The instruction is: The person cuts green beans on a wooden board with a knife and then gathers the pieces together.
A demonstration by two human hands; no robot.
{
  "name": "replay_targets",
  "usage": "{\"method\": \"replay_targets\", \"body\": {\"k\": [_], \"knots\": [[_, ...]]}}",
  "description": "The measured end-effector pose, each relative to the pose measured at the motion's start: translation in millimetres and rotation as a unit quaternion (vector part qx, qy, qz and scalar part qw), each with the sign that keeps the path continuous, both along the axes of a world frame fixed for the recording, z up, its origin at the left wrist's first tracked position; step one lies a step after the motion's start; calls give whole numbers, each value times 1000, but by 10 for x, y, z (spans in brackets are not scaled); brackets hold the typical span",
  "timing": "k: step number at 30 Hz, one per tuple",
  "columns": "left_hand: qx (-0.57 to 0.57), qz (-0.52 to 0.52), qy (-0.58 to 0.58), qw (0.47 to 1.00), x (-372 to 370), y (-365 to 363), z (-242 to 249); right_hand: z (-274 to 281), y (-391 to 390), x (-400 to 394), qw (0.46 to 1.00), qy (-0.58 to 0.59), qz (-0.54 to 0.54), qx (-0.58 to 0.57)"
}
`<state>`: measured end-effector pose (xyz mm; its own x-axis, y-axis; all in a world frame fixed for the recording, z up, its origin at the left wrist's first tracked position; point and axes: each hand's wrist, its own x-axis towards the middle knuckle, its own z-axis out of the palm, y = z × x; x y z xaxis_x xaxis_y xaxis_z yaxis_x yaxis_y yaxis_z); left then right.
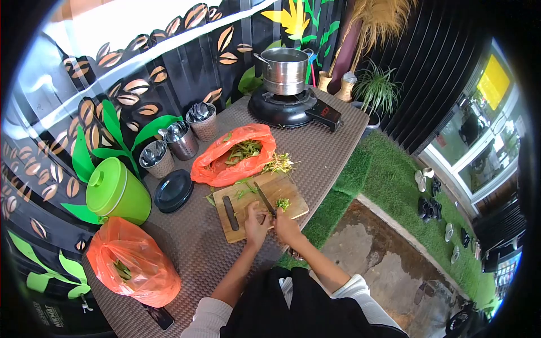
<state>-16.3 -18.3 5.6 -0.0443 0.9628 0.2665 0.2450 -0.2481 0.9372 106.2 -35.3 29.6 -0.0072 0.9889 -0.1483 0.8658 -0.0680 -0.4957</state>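
My right hand is closed around the handle of a knife, whose dark blade points away over the wooden cutting board. Close beside the blade, my left hand has its fingers curled together; whatever they hold, if anything, is too small to make out. A small heap of chopped greens lies on the board just beyond my right hand. Loose green leaves are scattered on the board's far left part. Behind the board, an orange plastic bag lies open with leafy greens inside.
Pale stems lie by the bag. Along the wall stand cutlery holders, black plates and a green lidded bucket. A second orange bag and a phone are front left. A steel pot sits on a black stove.
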Motion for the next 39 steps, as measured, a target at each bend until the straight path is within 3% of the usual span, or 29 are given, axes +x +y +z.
{"method": "replay_targets", "body": {"k": [2, 6, 12, 14, 17, 21, 23, 27, 29, 33, 35, 39], "knots": [[-41, -6, -21, 999, 5, 15, -36, 17, 45, 102, 999, 37, 29, -17], [-32, -18, 0, 999, 23, 6, -26, 48, -95, 62, 999, 3, 32, -10], [-32, 1, 65, 997, 13, -42, 22, 112, -149, -138, 998, 25, -45, -25], [39, 33, 129, 990, 2, -25, 51, 61, -29, -89, 1000, 11, -13, -15], [45, 37, 148, 987, 3, -10, -45, -13, 51, 93, 999, 38, 26, -7], [47, 50, 107, 992, 3, -2, -99, 65, -82, 21, 999, 32, 18, -20], [1, 24, 32, 999, -10, -43, 19, 141, -193, -152, 999, -3, -43, -22], [-9, 19, 29, 999, -56, -12, -46, 72, -233, -199, 999, -3, -37, -19], [59, 34, 91, 994, -43, -3, -8, 37, -207, -129, 999, -1, -47, -20], [41, 42, 116, 992, -79, 109, 2, 24, -217, -48, 999, -3, -52, 7], [3, 69, -9, 998, -54, 192, 154, -18, -203, -31, 998, 15, -55, 4], [46, 116, 4, 992, -134, 527, 87, -30, -232, -34, 998, 22, -61, 4]]}}
